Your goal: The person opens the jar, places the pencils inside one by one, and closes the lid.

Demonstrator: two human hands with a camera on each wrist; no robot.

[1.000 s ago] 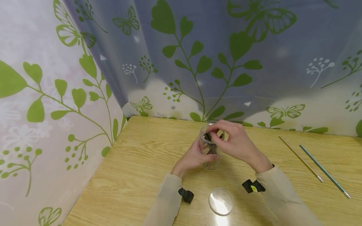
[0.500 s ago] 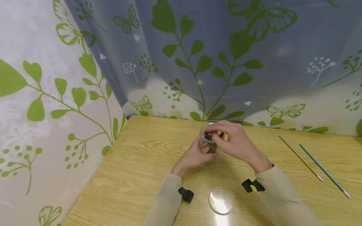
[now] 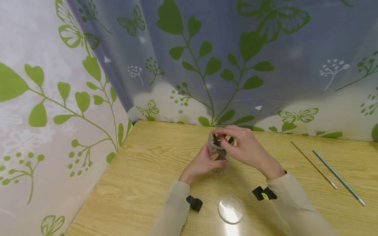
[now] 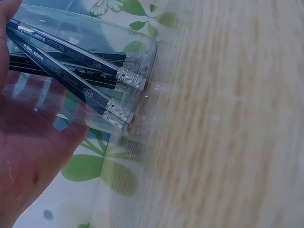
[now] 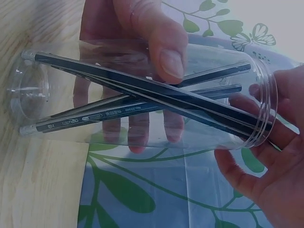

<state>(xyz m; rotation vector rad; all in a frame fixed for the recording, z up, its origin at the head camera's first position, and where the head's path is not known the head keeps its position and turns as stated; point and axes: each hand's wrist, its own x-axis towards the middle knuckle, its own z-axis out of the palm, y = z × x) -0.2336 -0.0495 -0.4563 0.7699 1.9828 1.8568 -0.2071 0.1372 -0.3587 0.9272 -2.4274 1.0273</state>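
Observation:
My left hand (image 3: 200, 164) grips a clear plastic jar (image 3: 219, 171) round its side, thumb in front, and holds it tilted above the wooden table. Inside, several dark pencils (image 5: 142, 88) marked HB lie crossed, their metal-ringed eraser ends (image 4: 130, 78) at the jar's bottom. My right hand (image 3: 245, 147) bends over the jar's mouth. In the right wrist view, some of its fingers (image 5: 244, 102) reach inside by the pencils' upper ends, while the thumb side stays outside the rim. Whether they pinch a pencil I cannot tell.
A round clear lid (image 3: 230, 209) lies on the table (image 3: 133, 183) between my forearms. To the right lie a yellow pencil (image 3: 314, 165) and a teal pencil (image 3: 339, 178), side by side. A patterned curtain (image 3: 189, 88) hangs behind the table.
The right fingers have shifted slightly at the jar's mouth, and the pencil tops have spread and moved a little. The left hand and jar have stayed in place.

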